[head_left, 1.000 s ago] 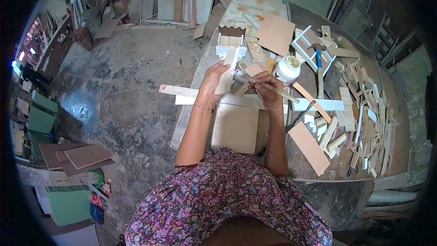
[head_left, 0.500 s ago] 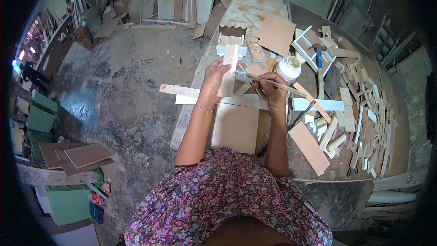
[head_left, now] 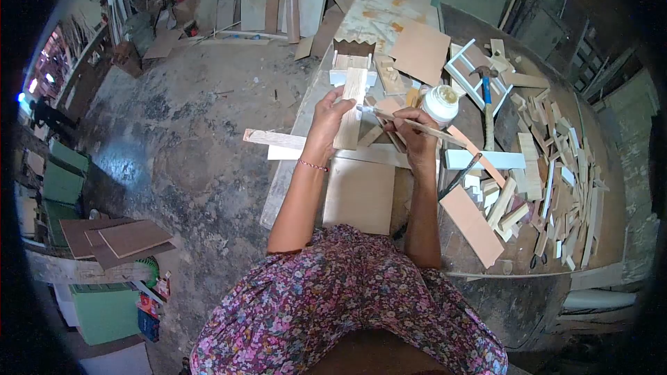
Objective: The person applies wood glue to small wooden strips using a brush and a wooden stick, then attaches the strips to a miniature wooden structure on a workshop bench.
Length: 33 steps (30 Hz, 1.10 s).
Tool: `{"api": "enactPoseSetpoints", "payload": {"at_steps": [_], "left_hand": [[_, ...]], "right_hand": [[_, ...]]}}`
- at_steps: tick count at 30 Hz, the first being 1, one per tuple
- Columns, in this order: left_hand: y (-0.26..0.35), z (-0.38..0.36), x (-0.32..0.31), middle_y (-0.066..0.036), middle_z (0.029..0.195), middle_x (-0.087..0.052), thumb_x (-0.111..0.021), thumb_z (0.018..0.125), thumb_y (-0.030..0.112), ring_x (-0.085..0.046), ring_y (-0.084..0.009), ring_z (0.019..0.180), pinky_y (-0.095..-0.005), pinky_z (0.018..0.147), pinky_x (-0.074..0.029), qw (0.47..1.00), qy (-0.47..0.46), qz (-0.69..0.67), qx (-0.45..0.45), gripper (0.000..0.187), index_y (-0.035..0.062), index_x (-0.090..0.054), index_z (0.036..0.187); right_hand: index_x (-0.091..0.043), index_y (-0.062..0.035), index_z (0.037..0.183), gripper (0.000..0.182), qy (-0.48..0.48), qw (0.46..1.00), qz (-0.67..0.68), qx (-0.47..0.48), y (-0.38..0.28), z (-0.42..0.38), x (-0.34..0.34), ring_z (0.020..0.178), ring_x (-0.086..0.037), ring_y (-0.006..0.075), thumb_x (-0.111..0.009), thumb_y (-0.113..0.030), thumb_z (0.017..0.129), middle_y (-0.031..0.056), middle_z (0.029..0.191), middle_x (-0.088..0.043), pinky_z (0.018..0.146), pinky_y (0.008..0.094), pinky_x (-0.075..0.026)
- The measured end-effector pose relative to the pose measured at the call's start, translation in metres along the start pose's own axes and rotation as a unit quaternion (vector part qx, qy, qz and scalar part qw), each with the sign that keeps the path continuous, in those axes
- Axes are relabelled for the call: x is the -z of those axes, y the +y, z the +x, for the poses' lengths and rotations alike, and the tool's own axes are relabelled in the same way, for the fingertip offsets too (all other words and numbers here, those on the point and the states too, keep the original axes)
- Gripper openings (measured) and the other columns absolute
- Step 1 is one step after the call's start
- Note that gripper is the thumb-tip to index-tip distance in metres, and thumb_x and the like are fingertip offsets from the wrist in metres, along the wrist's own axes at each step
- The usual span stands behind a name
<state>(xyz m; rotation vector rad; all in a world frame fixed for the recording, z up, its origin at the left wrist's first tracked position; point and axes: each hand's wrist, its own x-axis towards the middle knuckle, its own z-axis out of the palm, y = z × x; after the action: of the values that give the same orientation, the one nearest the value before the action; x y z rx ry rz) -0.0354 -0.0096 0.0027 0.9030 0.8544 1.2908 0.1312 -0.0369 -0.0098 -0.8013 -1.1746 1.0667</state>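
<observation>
My left hand [head_left: 329, 114] grips a pale wooden strip [head_left: 348, 125] by its left edge, holding it lengthwise over the table. In my right hand [head_left: 415, 135] is a thin paintbrush [head_left: 432, 129] with a wooden handle, pinched between thumb and fingers. Its bristle end meets the strip's right edge, close to my left thumb. Just beyond my right hand stands an open white jar [head_left: 440, 105] with pale stuff inside. A small wooden piece with white sides and a wavy top [head_left: 353, 62] sits behind the strip.
A blue-handled hammer [head_left: 487, 97] and a white slatted frame [head_left: 464, 73] lie right of the jar. Several wood offcuts [head_left: 556, 187] cover the table's right side. A brown board [head_left: 360, 194] lies nearest my lap, and scissors [head_left: 538, 261] rest by the front edge.
Both hands stay nearly in place. The brush and strip have shifted only very slightly, with the brush tip still at the strip's right edge.
</observation>
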Motion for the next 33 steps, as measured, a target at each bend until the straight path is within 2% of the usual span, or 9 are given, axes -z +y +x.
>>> {"api": "enactPoseSetpoints", "payload": {"at_steps": [5,8,10,14,20,23,26,33], "left_hand": [[-0.002,0.002,0.003,-0.007,0.088,-0.056,-0.051,0.074,0.008,-0.055,-0.012,0.07,-0.0223,0.06,-0.045,1.0,-0.001,-0.006,-0.002,0.037,-0.0013,-0.043,0.109],[-0.006,0.005,0.006,-0.007,0.088,-0.056,-0.051,0.074,0.007,-0.054,-0.0119,0.071,-0.0222,0.061,-0.044,1.0,0.0,-0.008,-0.007,0.036,-0.0013,-0.044,0.108],[-0.002,0.003,0.003,-0.007,0.088,-0.056,-0.052,0.073,0.006,-0.053,-0.0113,0.073,-0.0214,0.064,-0.043,1.0,0.006,-0.026,-0.002,0.035,-0.0013,-0.047,0.107],[-0.001,0.001,0.0,-0.007,0.088,-0.056,-0.051,0.074,0.006,-0.054,-0.0111,0.072,-0.0218,0.062,-0.043,0.999,-0.006,-0.032,-0.005,0.035,-0.0011,-0.046,0.108],[-0.005,0.005,0.006,-0.007,0.089,-0.055,-0.049,0.075,0.008,-0.054,-0.0111,0.071,-0.0223,0.061,-0.045,1.0,-0.013,-0.015,-0.005,0.037,-0.0015,-0.043,0.11],[-0.001,0.002,0.003,-0.006,0.089,-0.055,-0.049,0.075,0.008,-0.054,-0.0104,0.07,-0.0217,0.06,-0.045,0.999,-0.025,-0.031,0.006,0.037,-0.0013,-0.042,0.11],[0.004,-0.002,0.001,-0.006,0.09,-0.055,-0.05,0.075,0.008,-0.054,-0.0097,0.069,-0.0211,0.06,-0.044,0.998,-0.043,-0.033,0.025,0.038,-0.001,-0.042,0.111],[0.013,-0.01,-0.006,-0.01,0.092,-0.055,-0.047,0.075,0.005,-0.055,-0.014,0.076,-0.024,0.066,-0.047,0.992,-0.073,-0.089,0.06,0.039,-0.0021,-0.041,0.113]], "right_hand": [[-0.054,0.0019,0.076,0.004,-0.045,0.998,0.024,0.029,-0.003,-0.002,0.002,0.062,-0.056,0.0139,-0.056,0.003,0.072,0.0069,0.071,-0.054,0.059,0.0232,-0.046],[-0.054,0.0021,0.075,0.004,-0.047,0.997,0.052,0.012,-0.004,-0.002,0.003,0.063,-0.056,0.0148,-0.055,0.004,0.072,0.0075,0.072,-0.054,0.06,0.0241,-0.047],[-0.054,0.0021,0.076,0.004,-0.024,0.997,0.071,0.036,-0.004,-0.001,0.001,0.063,-0.056,0.0149,-0.055,0.004,0.072,0.0077,0.071,-0.054,0.06,0.0243,-0.047],[-0.054,0.0022,0.075,0.005,-0.011,0.997,0.049,0.054,-0.002,0.002,-0.002,0.064,-0.055,0.0146,-0.056,0.002,0.072,0.0076,0.071,-0.054,0.06,0.0242,-0.047],[-0.054,0.0017,0.073,0.006,-0.064,0.996,0.042,0.046,0.0,-0.001,0.002,0.062,-0.056,0.0149,-0.058,0.0,0.07,0.0079,0.073,-0.054,0.059,0.0243,-0.047],[-0.053,0.0024,0.075,0.006,-0.065,0.994,0.082,0.036,0.003,0.0,0.007,0.063,-0.056,0.0158,-0.057,-0.001,0.072,0.0087,0.074,-0.054,0.059,0.0254,-0.047],[-0.052,0.0031,0.077,0.009,0.03,0.99,0.134,0.033,0.004,0.001,0.004,0.064,-0.056,0.0166,-0.056,-0.003,0.073,0.0099,0.075,-0.055,0.06,0.0266,-0.048],[-0.051,0.0032,0.081,0.013,0.061,0.988,0.129,0.063,0.008,0.006,0.003,0.063,-0.057,0.0163,-0.056,-0.006,0.075,0.0113,0.077,-0.055,0.061,0.0277,-0.049]]}}
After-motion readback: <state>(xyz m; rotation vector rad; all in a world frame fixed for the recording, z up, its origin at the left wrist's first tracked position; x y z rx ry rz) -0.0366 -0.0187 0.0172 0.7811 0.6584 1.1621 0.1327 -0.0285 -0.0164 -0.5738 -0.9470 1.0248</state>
